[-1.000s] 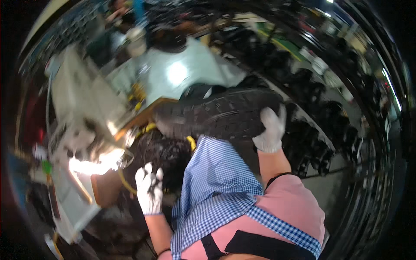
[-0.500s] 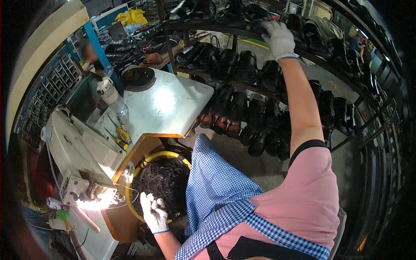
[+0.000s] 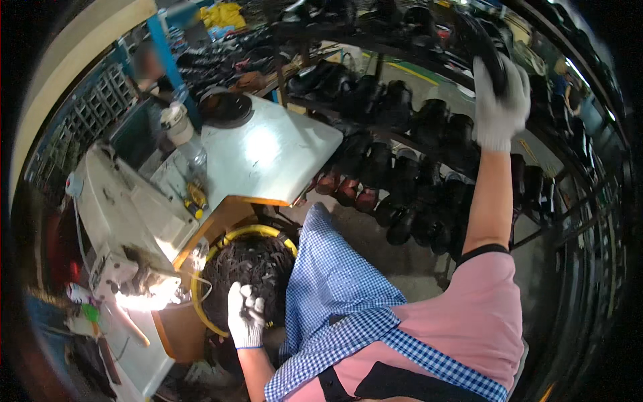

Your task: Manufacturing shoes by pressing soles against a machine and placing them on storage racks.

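Right hand point(image 3: 504, 107) clamping black shoe point(image 3: 487, 52) at metal shoe rack point(image 3: 395, 139), markings blurring beyond reading. Left hand point(image 3: 246, 317) hovering by yellow-rimmed bin point(image 3: 251, 230), fingers curling loosely, apart.

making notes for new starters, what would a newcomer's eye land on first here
Probably the white glare under the pale machine at lower left. Next, the gloved right hand raised at upper right, gripping a dark item, blurred, near rows of black shoes. Then the yellow-rimmed basket of black strips, left of centre, with the gloved left hand showing against it.
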Available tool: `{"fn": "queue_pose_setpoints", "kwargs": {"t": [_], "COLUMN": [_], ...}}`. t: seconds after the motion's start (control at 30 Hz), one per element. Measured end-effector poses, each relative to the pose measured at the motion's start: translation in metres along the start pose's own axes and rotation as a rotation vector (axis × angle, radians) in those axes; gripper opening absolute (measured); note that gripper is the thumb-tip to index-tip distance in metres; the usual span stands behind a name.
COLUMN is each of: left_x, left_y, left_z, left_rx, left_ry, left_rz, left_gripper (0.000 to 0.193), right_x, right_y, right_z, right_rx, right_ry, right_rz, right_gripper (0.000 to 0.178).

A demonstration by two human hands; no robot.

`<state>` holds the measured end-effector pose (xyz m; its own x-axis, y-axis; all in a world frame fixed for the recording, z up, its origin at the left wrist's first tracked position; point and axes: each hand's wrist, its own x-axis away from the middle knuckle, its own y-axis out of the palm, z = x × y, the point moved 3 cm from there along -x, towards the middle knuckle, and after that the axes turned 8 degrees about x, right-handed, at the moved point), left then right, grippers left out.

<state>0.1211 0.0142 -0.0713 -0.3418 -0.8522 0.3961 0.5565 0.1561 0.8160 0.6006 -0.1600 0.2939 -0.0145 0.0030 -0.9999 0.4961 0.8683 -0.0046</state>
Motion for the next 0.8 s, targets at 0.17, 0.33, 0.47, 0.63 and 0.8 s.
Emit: {"fn": "queue_pose_setpoints", "kwargs": {"t": [0.17,0.33,0.47,0.63,0.8], "left_x": [0.011,0.024,0.016,0.014,0.011], "left_y": [0.032,0.035,0.01,-0.014,0.002], "left_z": [-0.012,-0.011,-0.007,-0.012,-0.022], "left_rx": [-0.016,-0.134,-0.099,-0.055,-0.137], "left_ry": [-0.081,-0.03,-0.083,-0.061,-0.04], "left_rz": [-0.189,-0.108,0.027,0.063,0.047], "left_gripper": [0.028,0.02,0.017,0.017,0.018], "right_x": [0.09,0.142,0.085,0.033,-0.011], "right_y": [-0.049,-0.037,-0.094,-0.081,0.01], "right_z": [-0.121,-0.147,-0.11,-0.048,0.046], "right_rx": [-0.936,-1.414,-0.635,0.046,0.464], "right_ry": [0.328,1.34,-0.065,-0.117,-0.263], "right_rz": [-0.242,-0.848,-0.246,0.189,-0.103], "right_gripper": [0.042,0.038,0.041,0.037,0.049]}}
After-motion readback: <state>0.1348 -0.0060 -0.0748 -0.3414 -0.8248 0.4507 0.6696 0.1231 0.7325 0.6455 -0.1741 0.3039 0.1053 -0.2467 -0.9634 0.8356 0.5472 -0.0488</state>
